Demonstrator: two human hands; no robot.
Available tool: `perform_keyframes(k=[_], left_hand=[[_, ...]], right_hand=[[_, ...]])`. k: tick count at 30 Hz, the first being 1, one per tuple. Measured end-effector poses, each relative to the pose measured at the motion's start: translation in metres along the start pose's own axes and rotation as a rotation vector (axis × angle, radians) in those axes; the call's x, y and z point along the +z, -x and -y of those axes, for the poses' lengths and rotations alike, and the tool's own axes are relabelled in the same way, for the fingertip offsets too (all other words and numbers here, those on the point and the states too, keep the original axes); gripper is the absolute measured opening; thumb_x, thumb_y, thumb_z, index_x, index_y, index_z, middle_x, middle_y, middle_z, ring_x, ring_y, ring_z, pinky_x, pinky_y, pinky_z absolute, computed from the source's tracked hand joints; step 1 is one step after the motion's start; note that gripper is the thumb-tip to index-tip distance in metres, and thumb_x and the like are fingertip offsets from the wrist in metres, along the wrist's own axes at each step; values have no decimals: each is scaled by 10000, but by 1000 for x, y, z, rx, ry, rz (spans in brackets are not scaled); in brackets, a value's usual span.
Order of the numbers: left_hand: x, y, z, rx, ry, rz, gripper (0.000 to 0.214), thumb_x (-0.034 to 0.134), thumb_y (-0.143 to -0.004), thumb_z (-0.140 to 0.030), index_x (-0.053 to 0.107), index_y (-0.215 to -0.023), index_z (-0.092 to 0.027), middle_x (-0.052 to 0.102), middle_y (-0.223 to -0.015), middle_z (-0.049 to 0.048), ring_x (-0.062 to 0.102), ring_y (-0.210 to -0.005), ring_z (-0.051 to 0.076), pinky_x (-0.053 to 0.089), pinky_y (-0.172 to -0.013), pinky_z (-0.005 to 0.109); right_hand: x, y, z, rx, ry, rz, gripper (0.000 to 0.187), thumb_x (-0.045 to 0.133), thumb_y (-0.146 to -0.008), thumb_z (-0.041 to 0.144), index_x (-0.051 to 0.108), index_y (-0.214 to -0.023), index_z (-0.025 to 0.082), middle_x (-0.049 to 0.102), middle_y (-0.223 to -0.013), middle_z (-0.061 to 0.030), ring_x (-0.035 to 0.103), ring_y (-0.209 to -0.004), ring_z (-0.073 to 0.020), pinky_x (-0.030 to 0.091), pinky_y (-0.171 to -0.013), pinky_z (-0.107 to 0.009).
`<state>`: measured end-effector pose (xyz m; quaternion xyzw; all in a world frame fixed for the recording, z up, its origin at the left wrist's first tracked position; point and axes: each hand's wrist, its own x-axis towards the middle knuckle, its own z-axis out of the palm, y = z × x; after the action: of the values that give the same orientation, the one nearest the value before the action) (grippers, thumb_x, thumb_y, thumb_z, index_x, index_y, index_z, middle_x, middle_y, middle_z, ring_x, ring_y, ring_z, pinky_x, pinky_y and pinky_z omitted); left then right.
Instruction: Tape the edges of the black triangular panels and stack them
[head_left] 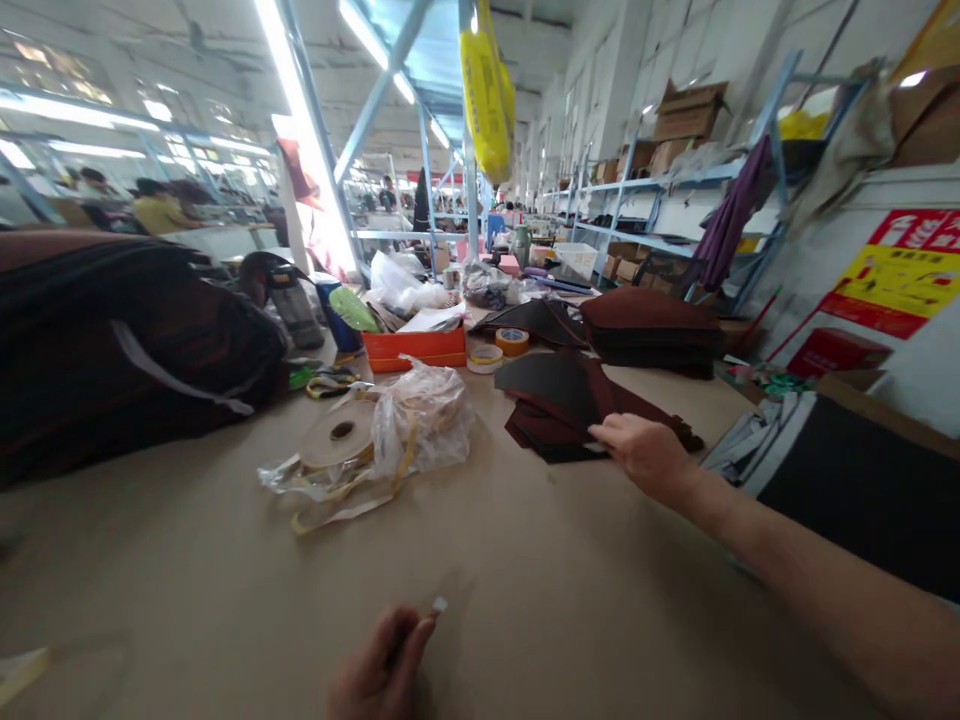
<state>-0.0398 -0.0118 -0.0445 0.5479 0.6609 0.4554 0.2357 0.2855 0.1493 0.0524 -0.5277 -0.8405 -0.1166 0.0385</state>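
Observation:
My left hand is low in the middle of the view, thumb and finger pinched on a small white piece, perhaps a scrap of tape. Further forward on the right, my right hand is closed at the near edge of a dark brown fabric piece. That piece lies on a loose pile of dark fabric pieces, fanned out on the table. The fingertips partly hide the place where they grip.
A roll of tape and a clear plastic bag lie left of centre. Behind them stand an orange box and two smaller tape rolls. Dark bundles rise at left; a fabric stack and folded black material lie right.

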Motion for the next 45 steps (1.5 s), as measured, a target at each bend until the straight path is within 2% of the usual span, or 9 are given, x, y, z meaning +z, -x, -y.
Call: perform_keyframes(k=[4, 9, 13, 20, 23, 28, 33, 37, 45], left_hand=[[-18, 1, -17, -112, 75, 142, 373, 591, -746, -545, 519, -630, -198, 470, -511, -48, 433, -489, 101, 369, -468, 177], [-29, 7, -52, -248, 142, 377, 292, 573, -775, -466, 503, -697, -194, 609, -664, -2, 469, -548, 103, 393, -500, 194], [-10, 19, -71, -250, 103, 580, 248, 552, -795, -412, 508, -689, -192, 601, -656, 3, 461, -566, 108, 374, -525, 221], [25, 31, -90, -291, 125, 764, 196, 553, -812, -331, 494, -692, -188, 595, -627, -20, 418, -542, 90, 328, -520, 215], [32, 31, -97, -312, 109, 783, 201, 554, -804, -324, 474, -679, -189, 551, -569, -40, 388, -499, 84, 301, -495, 214], [38, 31, -97, -288, 89, 764, 193, 555, -760, -294, 447, -640, -188, 484, -541, -55, 378, -507, 86, 301, -499, 217], [44, 27, -90, -332, 35, 901, 242, 501, -766, -385, 548, -882, -179, 418, -556, -66, 369, -519, 107, 295, -501, 229], [51, 24, -85, -336, -103, 1086, 328, 440, -770, -476, 493, -638, -180, 374, -546, -51, 330, -515, 104, 256, -486, 235], [60, 0, -82, -212, -284, 1053, 377, 408, -744, -533, 490, -618, -187, 386, -549, -40, 355, -534, 118, 281, -509, 246]], right_hand=[[24, 79, 44, -354, -4, 7, 326, 511, -819, 58, 662, -1068, 204, 648, -877, -59, 570, -784, -172, 403, -648, -260], [52, 138, 56, -356, -119, 61, 420, 480, -791, 4, 639, -1142, 169, 638, -893, -79, 568, -763, -177, 432, -671, -277], [50, 146, 54, -193, -373, 105, 350, 491, -838, 123, 643, -1146, 192, 631, -917, -78, 580, -796, -174, 448, -682, -272], [3, 133, 94, 267, -1343, 433, 249, 592, -797, 353, 654, -986, 204, 623, -796, -1, 559, -712, -122, 441, -645, -236], [-5, 125, 111, 293, -1486, 536, 188, 624, -758, 317, 634, -873, 169, 567, -720, 18, 482, -633, -91, 388, -582, -212], [5, 120, 119, 247, -1519, 535, 127, 560, -791, 240, 548, -699, 154, 468, -619, 45, 374, -570, -63, 315, -534, -200], [8, 129, 116, 208, -1484, 494, 129, 533, -797, 207, 498, -681, 161, 427, -596, 57, 349, -553, -60, 290, -514, -200], [3, 139, 103, 189, -1364, 448, 134, 525, -806, 201, 487, -683, 164, 439, -617, 52, 373, -571, -62, 288, -524, -198], [28, 169, 0, 476, -1229, 293, 171, 507, -827, 301, 495, -728, 161, 425, -652, 36, 377, -601, -81, 313, -581, -220]])
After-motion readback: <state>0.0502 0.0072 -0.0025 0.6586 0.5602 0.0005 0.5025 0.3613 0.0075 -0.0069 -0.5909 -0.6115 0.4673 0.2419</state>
